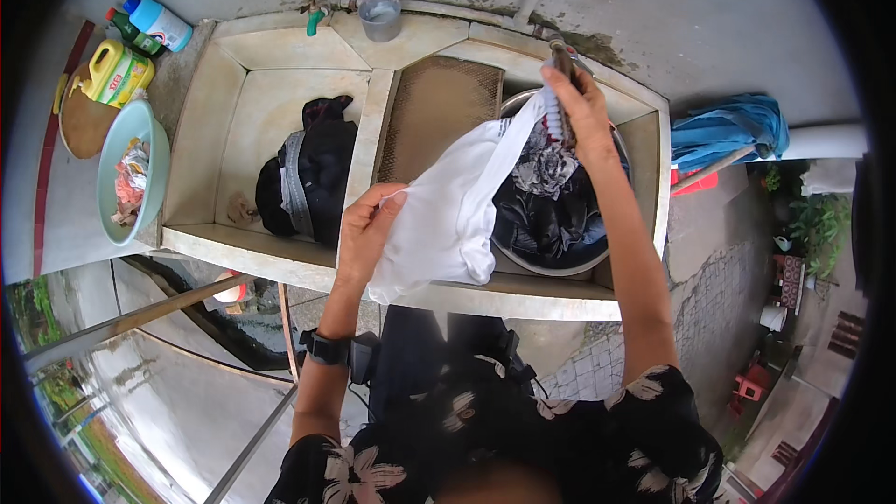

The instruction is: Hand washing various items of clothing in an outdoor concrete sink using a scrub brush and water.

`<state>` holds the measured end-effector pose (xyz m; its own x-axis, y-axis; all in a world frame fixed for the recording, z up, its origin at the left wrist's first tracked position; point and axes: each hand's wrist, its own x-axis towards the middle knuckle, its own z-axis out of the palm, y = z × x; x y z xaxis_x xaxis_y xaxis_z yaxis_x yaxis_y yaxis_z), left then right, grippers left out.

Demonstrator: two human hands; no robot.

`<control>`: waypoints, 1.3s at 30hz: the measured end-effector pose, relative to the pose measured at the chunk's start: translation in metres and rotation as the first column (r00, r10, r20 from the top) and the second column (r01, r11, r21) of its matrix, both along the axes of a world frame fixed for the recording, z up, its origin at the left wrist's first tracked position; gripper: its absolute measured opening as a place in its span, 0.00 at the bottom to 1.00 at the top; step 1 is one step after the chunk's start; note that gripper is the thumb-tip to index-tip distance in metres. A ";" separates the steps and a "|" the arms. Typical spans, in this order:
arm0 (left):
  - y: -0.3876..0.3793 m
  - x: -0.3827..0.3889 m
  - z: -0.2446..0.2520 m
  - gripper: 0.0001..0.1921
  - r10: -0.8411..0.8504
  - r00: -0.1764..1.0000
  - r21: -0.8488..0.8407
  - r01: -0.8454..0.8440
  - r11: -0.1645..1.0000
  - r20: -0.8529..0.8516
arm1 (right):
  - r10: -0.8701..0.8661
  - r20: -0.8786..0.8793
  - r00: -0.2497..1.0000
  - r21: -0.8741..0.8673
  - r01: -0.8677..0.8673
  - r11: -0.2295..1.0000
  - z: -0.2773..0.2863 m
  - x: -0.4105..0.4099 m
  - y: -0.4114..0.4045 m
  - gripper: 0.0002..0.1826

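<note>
A wet white garment is stretched between my two hands over the divider of a two-part laundry sink. My left hand pinches its lower left edge. Up at the right, my right hand grips a scrub brush with pale bristles, and the garment's upper end lies against the bristles; whether the fingers also hold the cloth I cannot tell. Partly behind the garment is the ridged washboard. Below the brush, dark clothes fill a round metal basin. More dark clothes lie in the left sink compartment.
A green-handled tap and a plastic cup are at the sink's back edge. To the left stand a light green basin with small cloths, a yellow jug and bottles. A blue mop lies beyond the sink's right edge.
</note>
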<state>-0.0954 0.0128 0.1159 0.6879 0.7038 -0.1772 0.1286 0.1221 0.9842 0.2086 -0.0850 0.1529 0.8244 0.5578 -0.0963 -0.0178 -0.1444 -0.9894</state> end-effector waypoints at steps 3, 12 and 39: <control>-0.002 -0.001 0.037 0.09 0.084 0.991 -0.048 -0.079 0.996 0.101 | -0.004 -0.152 0.988 0.173 0.030 0.985 0.037 0.001 0.010 0.28; -0.050 -0.015 0.078 0.12 -0.059 0.995 0.595 0.002 0.803 0.078 | 0.165 -0.060 0.984 0.744 -0.066 0.665 0.099 0.031 0.043 0.32; -0.046 0.065 -0.003 0.15 -0.307 0.895 0.755 0.440 0.487 -0.324 | 0.404 0.638 0.656 -0.724 0.330 0.606 -0.312 0.044 -0.075 0.36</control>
